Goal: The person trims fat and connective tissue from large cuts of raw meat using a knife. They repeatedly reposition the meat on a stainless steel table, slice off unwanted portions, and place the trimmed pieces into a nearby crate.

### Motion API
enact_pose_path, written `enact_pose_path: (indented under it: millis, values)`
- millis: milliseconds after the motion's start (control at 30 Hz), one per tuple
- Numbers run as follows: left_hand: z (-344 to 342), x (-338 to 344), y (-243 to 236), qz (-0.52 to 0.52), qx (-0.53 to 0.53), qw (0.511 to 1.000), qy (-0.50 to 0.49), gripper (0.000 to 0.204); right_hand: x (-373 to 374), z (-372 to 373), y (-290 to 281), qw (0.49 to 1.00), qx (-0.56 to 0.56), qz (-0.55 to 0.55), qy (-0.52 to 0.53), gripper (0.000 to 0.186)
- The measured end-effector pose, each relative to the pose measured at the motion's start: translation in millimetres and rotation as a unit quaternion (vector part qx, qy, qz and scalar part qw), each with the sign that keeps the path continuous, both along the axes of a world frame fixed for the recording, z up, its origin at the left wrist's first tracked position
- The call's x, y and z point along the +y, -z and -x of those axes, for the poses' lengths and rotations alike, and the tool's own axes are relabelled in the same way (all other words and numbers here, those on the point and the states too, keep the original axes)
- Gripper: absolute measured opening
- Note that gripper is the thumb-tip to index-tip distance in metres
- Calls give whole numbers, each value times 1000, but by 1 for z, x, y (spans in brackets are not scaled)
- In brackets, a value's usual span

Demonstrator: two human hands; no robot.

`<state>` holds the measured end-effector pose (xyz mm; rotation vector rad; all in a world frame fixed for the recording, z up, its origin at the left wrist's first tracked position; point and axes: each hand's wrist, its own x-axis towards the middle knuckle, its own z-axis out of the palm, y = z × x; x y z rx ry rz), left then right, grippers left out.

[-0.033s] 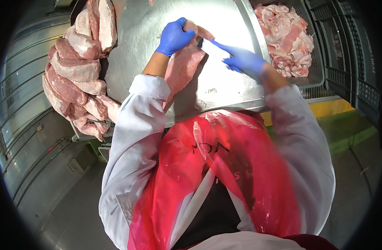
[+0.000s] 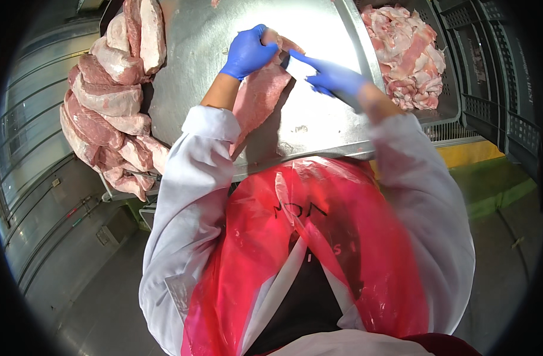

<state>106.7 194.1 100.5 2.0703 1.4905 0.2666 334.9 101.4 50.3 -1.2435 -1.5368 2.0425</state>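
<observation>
A long pink slab of raw meat lies lengthwise on the steel table. At its far end my left hand, in a blue glove, grips the meat, fingers closed on a flap. My right hand, also blue-gloved and a little blurred, is just right of that end, its index finger stretched toward the flap. The other fingers are curled round what looks like a knife; a dark bit of blade shows at the meat. Glare hides most of the blade, and the handle is within my hand.
Large cuts of raw meat are piled along the left side. Beyond the raised right rim of the table, a dark crate holds pale trimmings. More black crates stand farther right.
My right hand has shifted slightly left, its index fingertip closer to my left hand. The left hand keeps its hold on the meat in nearly the same place.
</observation>
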Motion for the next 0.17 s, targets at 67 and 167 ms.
enact_pose_path:
  millis: [67, 167]
  values:
    - [0, 3, -2, -10, 2, 1000, 21, 35, 31, 36, 11, 998, -32, 22, 39, 76]
    - [20, 14, 0, 19, -52, 998, -16, 35, 26, 35, 1, 997, -25, -46, -47, 74]
